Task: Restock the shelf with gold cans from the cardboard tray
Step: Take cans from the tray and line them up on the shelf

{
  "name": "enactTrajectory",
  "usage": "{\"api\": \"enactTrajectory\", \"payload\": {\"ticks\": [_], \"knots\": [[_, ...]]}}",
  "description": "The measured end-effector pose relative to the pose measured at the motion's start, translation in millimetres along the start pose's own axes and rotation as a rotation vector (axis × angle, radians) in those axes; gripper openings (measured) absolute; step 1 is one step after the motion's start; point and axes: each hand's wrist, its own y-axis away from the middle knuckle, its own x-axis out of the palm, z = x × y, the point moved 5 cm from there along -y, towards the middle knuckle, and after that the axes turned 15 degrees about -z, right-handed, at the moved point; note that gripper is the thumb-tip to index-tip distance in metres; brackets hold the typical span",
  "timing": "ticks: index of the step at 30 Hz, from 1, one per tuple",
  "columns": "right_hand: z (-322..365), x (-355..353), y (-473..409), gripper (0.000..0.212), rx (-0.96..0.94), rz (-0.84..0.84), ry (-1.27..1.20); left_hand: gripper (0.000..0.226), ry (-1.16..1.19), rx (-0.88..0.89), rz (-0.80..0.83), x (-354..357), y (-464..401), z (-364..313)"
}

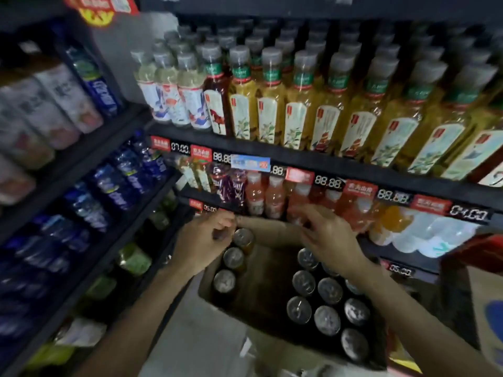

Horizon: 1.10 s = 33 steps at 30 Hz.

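Note:
A brown cardboard tray [272,232] sits low in front of the shelving, holding several gold cans with silver tops. Three of them form a column on its left side [233,257], and a larger cluster [330,291] fills its right side. My left hand [202,240] hovers over the tray's far left corner, fingers curled beside the farthest can [243,237]; whether it grips it I cannot tell. My right hand [330,236] is above the tray's far right part, fingers spread, holding nothing. The shelf [394,251] behind the tray carries pink and orange drink bottles.
Yellow tea bottles [299,104] fill the upper shelf, with price tags [328,182] along its edge. Blue bottles [119,183] line the left-hand racks. A red carton [473,254] stands at the right. Pale floor [206,341] shows in front of the tray.

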Motion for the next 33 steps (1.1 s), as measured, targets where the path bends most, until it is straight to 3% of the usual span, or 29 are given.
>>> {"api": "enactTrajectory", "payload": {"ticks": [5,10,14,18,22,24,28,33], "knots": [[-10.3,92.8,36.2,0.039,0.060,0.368,0.032,0.038,-0.254,-0.015,0.227,46.6,61.5,46.1],[-14.8,170.7,57.2,0.044,0.017,0.619,0.032,0.040,-0.450,0.142,0.369,90.1,83.2,73.7],[-17.3,218.6,56.5,0.046,-0.096,0.635,0.080,0.058,-0.631,0.233,0.527,112.0,85.6,85.4],[-21.4,260.2,55.7,0.067,-0.351,0.677,0.210,0.078,-0.734,0.293,0.589,125.2,84.1,87.2],[-25.2,274.1,60.9,0.051,-0.454,0.588,0.286,0.085,-0.749,0.271,0.588,130.6,81.9,88.6],[-27.5,269.8,64.1,0.048,-0.429,0.524,0.289,0.081,-0.737,0.271,0.570,130.9,82.2,88.0],[-37.6,249.6,83.2,0.066,-0.306,0.483,0.186,0.074,-0.623,0.251,0.508,128.7,85.2,89.9],[-46.5,191.9,93.7,0.067,0.129,0.317,-0.016,0.083,-0.353,0.284,0.242,109.3,81.9,73.1]]}}
